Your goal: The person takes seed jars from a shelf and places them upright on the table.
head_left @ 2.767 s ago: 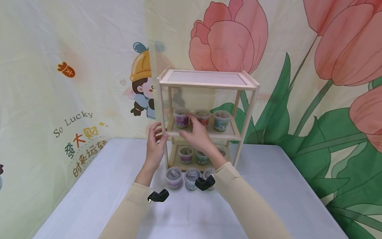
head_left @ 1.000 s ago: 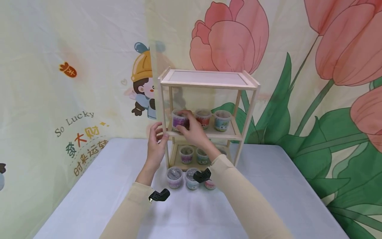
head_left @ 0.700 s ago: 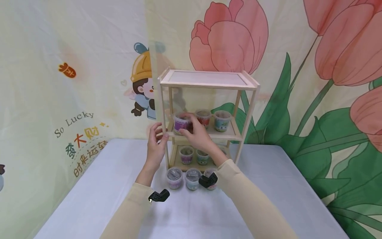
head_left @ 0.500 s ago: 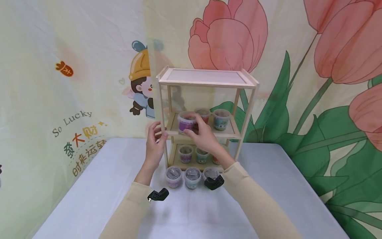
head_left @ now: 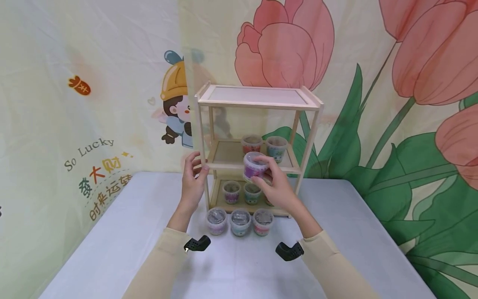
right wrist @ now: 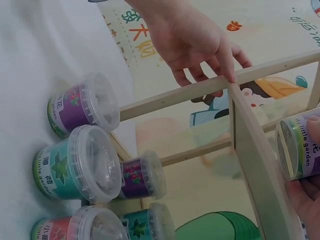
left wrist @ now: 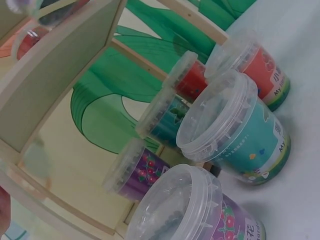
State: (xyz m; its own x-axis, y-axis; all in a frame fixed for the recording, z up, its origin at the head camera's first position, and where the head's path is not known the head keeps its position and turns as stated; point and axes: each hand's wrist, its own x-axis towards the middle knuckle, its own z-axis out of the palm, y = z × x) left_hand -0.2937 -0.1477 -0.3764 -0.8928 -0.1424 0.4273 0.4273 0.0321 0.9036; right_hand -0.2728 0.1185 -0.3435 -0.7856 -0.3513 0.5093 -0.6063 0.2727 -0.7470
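Observation:
My right hand (head_left: pixel 278 187) holds a clear-lidded purple plastic cup (head_left: pixel 255 167) between thumb and fingers, in front of the middle tier. The cup is tilted slightly; in the right wrist view its purple label (right wrist: pixel 310 145) reads "My little garden". At the left front post of a small wooden shelf (head_left: pixel 257 167), my left hand (head_left: pixel 193 185) grips the frame, thumb in front and fingers passing behind. A red cup (head_left: pixel 252 144) and a teal cup (head_left: pixel 276 148) stand on the middle tier, right of a bare patch.
On the bottom tier are a purple cup (head_left: pixel 231 192), a teal cup (head_left: pixel 252 193) and a red cup partly hidden by my right hand. Before the shelf stand a purple cup (head_left: pixel 216 221), a teal cup (head_left: pixel 240 222) and a red cup (head_left: pixel 263 222) on the white table (head_left: pixel 149 232).
My right hand took hold of the purple cup at the left of the middle tier, lifted it out and brought it forward and right. The left hand stays on the post.

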